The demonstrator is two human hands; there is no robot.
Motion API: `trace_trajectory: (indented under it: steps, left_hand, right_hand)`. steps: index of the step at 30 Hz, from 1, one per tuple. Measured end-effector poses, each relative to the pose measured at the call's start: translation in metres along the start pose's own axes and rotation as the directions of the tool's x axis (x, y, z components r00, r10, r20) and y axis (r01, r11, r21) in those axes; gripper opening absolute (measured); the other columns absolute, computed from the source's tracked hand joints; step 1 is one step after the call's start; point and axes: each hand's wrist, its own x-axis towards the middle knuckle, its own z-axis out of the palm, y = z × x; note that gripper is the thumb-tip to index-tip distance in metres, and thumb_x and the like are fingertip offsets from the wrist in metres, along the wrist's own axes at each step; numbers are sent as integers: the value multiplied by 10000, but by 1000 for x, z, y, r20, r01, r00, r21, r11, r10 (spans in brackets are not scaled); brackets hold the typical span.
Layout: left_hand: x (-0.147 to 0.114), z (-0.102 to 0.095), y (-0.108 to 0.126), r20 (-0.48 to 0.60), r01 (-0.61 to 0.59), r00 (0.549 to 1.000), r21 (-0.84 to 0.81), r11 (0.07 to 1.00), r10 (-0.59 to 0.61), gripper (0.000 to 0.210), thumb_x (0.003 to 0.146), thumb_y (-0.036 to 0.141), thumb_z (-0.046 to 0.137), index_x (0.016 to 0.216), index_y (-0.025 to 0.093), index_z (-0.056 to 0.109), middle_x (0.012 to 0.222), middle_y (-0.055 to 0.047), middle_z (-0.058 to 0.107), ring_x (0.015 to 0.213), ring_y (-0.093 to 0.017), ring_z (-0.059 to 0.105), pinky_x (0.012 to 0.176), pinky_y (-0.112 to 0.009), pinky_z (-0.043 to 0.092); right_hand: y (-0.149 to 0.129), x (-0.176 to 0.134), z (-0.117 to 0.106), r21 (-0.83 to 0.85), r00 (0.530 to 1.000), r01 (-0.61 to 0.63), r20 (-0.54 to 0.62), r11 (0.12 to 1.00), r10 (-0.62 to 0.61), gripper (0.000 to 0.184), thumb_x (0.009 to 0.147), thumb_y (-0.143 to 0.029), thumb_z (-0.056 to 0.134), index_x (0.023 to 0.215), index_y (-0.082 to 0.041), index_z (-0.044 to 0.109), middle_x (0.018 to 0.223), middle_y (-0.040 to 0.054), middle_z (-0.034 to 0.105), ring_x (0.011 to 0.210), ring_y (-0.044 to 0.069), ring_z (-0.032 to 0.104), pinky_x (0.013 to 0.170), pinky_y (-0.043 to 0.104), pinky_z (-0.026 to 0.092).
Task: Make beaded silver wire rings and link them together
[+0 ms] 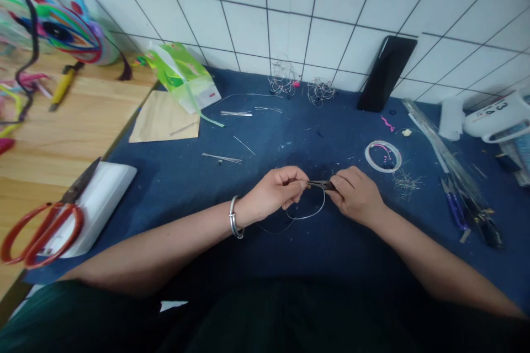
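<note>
My left hand point(276, 192) and my right hand point(355, 194) meet over the blue cloth point(199, 176) at the middle of the table. A thin silver wire loop point(308, 214) hangs between them, curving down below the fingers. My left fingers pinch one end of the wire. My right hand grips a small dark tool point(319, 183) whose tip touches the wire near the left fingertips. A silver bangle point(234, 218) circles my left wrist.
Orange-handled scissors point(39, 231) lie on a white block at the left. Loose wire pieces point(222, 158), two wire tangles point(283, 78), a tape ring point(383, 155), a black phone point(387, 73) against the tiled wall and pliers point(455, 210) surround the hands.
</note>
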Motion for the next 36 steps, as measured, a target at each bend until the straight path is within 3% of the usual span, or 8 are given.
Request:
trace_trajectory:
  steps: [7,16,24,30,36]
  left_hand:
    - [-2,5,-3,-43,-15,999,-78,997,12,128,883,267,505,824,156,529,552,58,465,413,-25,346,393,-166,271]
    - [-3,7,-3,-88,-80,994,-108,991,71,142,883,282,506,804,165,512,558,58,450,422,-28,354,412,-175,293]
    - [0,0,-2,8,11,1000,-203,979,-9,95,857,222,509,795,158,541,510,66,425,394,-31,321,384,-171,256]
    - [-2,1,2,-4,-1,1000,-150,989,0,110,862,229,505,788,153,531,522,62,438,401,-32,342,403,-173,274]
    - [-6,2,6,-33,-51,998,-13,999,50,136,883,263,494,822,151,543,551,53,476,414,-29,362,418,-176,285]
  right_hand:
    - [-4,-1,3,74,999,-51,15,996,50,157,864,-314,499,854,-162,537,811,64,574,748,176,471,667,300,420]
    - [-14,5,-1,388,975,-211,143,897,167,193,917,-316,399,800,-193,491,705,15,514,685,138,483,642,266,417]
    - [-14,1,-2,148,984,-177,-5,973,179,144,868,-313,496,875,-180,549,843,62,596,807,179,518,722,297,432]
    - [-7,2,-1,248,983,-179,91,952,161,155,879,-323,471,875,-182,537,868,67,580,834,183,518,730,303,450]
    - [-2,2,0,271,988,-147,90,951,127,162,876,-334,465,907,-186,522,915,85,567,860,200,498,767,349,450]
